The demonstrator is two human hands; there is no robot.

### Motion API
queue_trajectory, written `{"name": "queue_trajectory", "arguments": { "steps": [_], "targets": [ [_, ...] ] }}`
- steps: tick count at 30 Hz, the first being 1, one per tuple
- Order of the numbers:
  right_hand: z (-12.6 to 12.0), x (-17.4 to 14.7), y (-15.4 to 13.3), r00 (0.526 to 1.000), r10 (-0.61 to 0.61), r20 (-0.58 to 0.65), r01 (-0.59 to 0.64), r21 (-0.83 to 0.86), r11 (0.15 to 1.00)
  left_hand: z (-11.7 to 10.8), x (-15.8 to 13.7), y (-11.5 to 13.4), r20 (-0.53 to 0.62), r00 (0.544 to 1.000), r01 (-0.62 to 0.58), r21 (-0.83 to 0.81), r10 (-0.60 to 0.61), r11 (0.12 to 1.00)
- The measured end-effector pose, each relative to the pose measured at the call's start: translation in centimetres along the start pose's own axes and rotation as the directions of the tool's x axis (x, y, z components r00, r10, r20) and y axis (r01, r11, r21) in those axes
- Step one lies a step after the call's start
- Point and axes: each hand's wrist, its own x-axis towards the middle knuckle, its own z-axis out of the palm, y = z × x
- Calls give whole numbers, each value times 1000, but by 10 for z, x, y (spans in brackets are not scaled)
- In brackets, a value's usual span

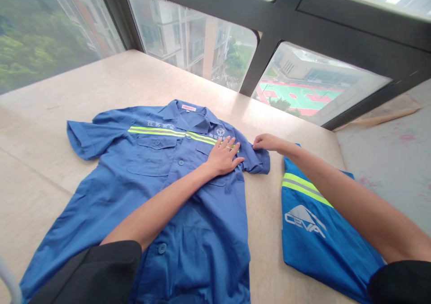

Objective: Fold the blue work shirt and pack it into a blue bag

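A blue short-sleeved work shirt point(202, 209) lies spread front side up, with buttons, chest pockets and a yellow-and-grey reflective stripe across the chest. My left hand point(224, 156), with a ring on one finger, rests flat on the chest near the right-hand pocket, fingers spread. At the top edge of the right-hand sleeve, my right hand point(269, 142) pinches the cloth between thumb and fingers. The collar is at the far end. My forearms cover part of the shirt front and part of a second garment.
A folded brighter blue garment point(303, 250) with a reflective stripe and white CEVA lettering lies to the right. Both garments are on a pale stone-like ledge point(111, 84). Dark window frames point(249, 77) border its far side, and a floral-patterned wall point(387, 147) stands at the right.
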Motion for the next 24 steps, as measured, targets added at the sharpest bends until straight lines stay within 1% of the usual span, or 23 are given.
{"name": "queue_trajectory", "arguments": {
  "steps": [1,3,5,7,9,11,13,15,17,19,20,21,22,24],
  "targets": [
    [-1,-6,2,1000,4,8,-4,42,999,1,-4,6,-7,1000,-2,-7,2,1000],
    [-4,-22,7,1000,19,20,-22,190,981,3,-10,16,-23,1000,1,-15,-1,1000],
    [-6,-41,11,998,35,43,-49,363,931,5,-16,25,-44,999,5,-18,-6,1000],
    [-6,-59,15,997,47,55,-68,486,871,5,-22,31,-60,998,0,-23,-2,1000],
    [-3,-75,19,997,65,38,-75,586,807,5,-26,35,-64,998,-11,-32,9,999],
    [3,-86,21,996,82,33,-82,687,722,3,-29,37,-53,999,-17,-40,15,999],
    [11,-92,23,995,70,65,-94,779,620,1,-30,37,-34,999,-18,-46,16,999],
    [21,-95,24,993,47,107,-117,853,508,-1,-30,37,-14,1000,-22,-50,22,998],
    [32,-97,25,991,38,131,-136,916,377,-2,-29,37,3,1000,-25,-57,25,998],
    [41,-101,27,990,41,136,-142,959,246,-3,-28,36,17,1000,-16,-70,18,997],
    [44,-103,27,991,41,130,-136,971,196,-4,-27,36,23,1000,-8,-80,10,997],
    [46,-106,29,992,39,119,-124,978,166,-5,-27,36,29,1000,2,-95,1,996],
    [46,-108,30,994,39,103,-108,982,156,-5,-26,35,37,999,12,-114,-7,993],
    [42,-110,31,997,47,55,-63,981,182,-6,-25,33,57,998,23,-168,-13,986]
  ]
}}
